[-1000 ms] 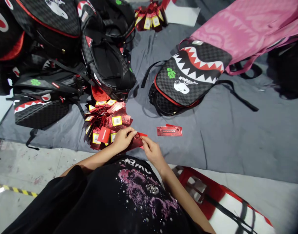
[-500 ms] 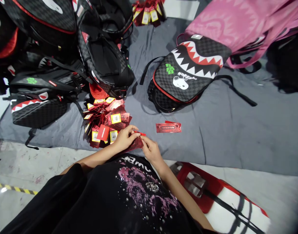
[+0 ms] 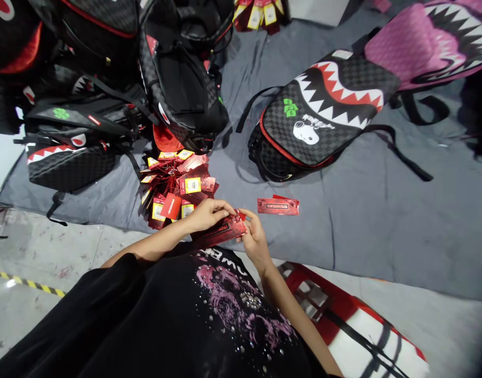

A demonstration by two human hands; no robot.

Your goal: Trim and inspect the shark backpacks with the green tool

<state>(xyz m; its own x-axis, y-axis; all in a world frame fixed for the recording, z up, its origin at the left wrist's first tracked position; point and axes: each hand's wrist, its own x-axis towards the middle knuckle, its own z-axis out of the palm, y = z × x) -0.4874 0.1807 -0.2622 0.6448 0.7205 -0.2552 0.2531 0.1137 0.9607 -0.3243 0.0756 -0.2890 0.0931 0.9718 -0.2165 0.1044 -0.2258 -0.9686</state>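
Close to my body, a shiny red tag (image 3: 221, 231) is held between both hands. My left hand (image 3: 209, 214) is closed on its upper edge, thumb and fingers pinched together. My right hand (image 3: 253, 236) grips its right end, where a smaller red piece shows between the fingertips. Left of my hands lies a fanned pile of red tags (image 3: 192, 185) with yellow-bordered labels. Another red tag (image 3: 278, 206) lies flat on the grey cloth to the right, over a second red piece. Beyond it rests a black checkered backpack (image 3: 315, 115) with shark teeth and a white dog figure.
Several black backpacks (image 3: 186, 89) are heaped at the left on the grey cloth (image 3: 383, 220). A pink backpack (image 3: 406, 47) lies at the upper right. More red tags (image 3: 260, 14) sit at the top. A red and white bag (image 3: 351, 315) is below the cloth's edge.
The held red tag now shows its printed face more fully, with my right hand at its end. The pink backpack has shifted and now shows its shark mouth. The view has moved slightly.
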